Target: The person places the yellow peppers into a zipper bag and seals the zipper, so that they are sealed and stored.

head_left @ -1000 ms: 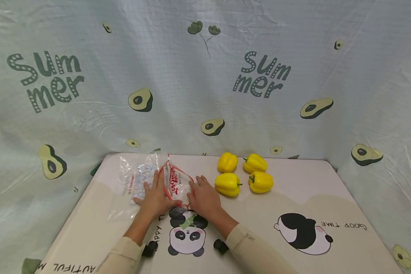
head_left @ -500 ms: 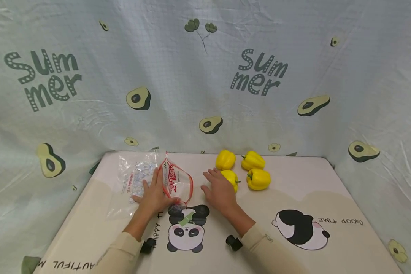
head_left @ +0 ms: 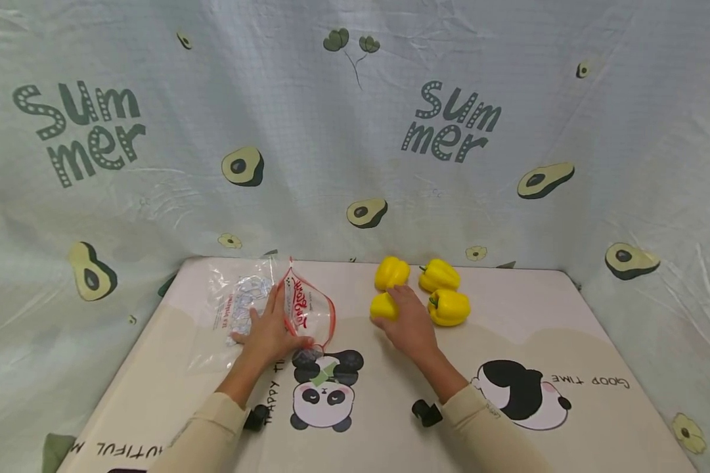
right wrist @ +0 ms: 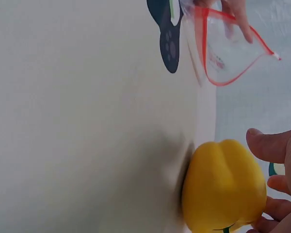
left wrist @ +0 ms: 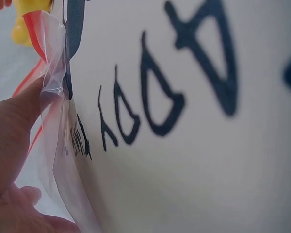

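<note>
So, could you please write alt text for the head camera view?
On a panda-print table, a person's right hand grips the nearest of four yellow peppers. The left hand holds open a red-rimmed zip bag beside a stack of clear bags, against an avocado-print backdrop.

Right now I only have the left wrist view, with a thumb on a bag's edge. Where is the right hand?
Observer: The right hand is over at the peppers, its fingers curled round the nearest pepper.
Operator: How many others are there?
Observer: Three free peppers lie beside it, in a cluster on the table.
Operator: Is the bag's mouth open?
Observer: Yes. The bag gapes toward the peppers, and the left hand holds its red rim up.
</note>
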Demonstrator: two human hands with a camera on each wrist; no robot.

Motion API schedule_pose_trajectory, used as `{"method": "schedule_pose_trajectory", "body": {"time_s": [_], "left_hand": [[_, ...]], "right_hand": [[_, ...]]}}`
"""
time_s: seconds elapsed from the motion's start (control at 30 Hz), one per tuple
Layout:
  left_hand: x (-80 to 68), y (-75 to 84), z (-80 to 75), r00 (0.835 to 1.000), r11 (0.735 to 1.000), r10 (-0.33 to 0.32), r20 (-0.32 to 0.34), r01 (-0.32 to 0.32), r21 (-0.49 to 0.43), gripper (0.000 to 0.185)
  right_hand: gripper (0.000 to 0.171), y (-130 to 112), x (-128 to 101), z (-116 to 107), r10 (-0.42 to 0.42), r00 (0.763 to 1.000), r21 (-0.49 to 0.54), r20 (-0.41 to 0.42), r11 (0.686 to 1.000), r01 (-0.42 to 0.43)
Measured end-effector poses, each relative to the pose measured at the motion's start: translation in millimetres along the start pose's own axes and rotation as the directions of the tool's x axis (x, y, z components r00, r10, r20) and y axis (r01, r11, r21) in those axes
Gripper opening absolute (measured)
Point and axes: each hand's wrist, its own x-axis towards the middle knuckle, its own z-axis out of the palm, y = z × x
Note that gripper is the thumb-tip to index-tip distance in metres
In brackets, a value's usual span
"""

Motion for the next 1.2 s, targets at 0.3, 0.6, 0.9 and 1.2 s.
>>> {"method": "schedule_pose_trajectory", "body": {"time_s": [0.3, 0.6, 0.9, 1.2], "left_hand": [[-0.3, 2.5, -2.9, 1.000, 1.000, -0.003, 0.003, 0.003, -0.013, 0.138], [1.6, 0.6, -2.1, 1.000, 1.000, 0.010, -0.016, -0.010, -0.015, 0.140], [0.8, -1.8, -0.1, 1.000, 1.000, -0.003, -0.009, 0.002, -0.021, 0.137], [0.8, -1.3, 0.1, 1.000, 1.000, -0.024, 0.000, 0.024, 0.005, 0.139]], "right_hand": [[0.080, 17.2, 4.3, 1.4, 0.046, 0.999, 0.099, 0.025, 0.994, -0.048], [0.079, 19.3, 6.2, -4.6, 0.101, 0.994, 0.080, 0.049, 0.991, -0.104], [0.079, 17.7, 4.1, 0.1, 0.112, 0.994, 0.107, 0.011, 0.988, -0.113], [0.076, 10.3, -0.7, 9.5, 0.043, 0.997, 0.169, -0.057, 0.985, -0.033]]}}
